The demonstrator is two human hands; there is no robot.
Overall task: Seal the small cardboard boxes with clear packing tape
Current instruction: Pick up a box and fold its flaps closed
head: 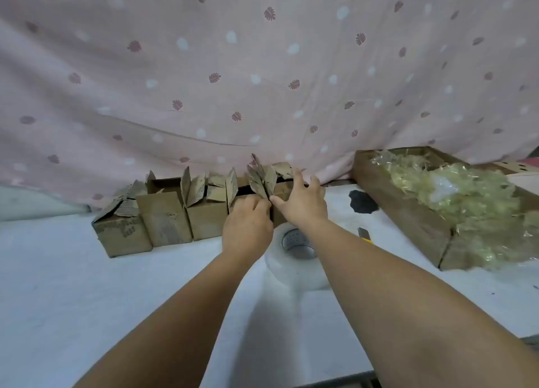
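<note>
No legible text; faint dark print on leftmost cardboard box (pixel 122 236) and marks inside tape roll (pixel 295 240) core, both too blurred to read

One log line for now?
left hand pinches flap of rightmost box | right hand spread on it | tape roll idle on table | boxes unsealed

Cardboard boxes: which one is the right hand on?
The rightmost box, at the row's end: the right hand spreads its fingers over its top. The others stand further left.
</note>
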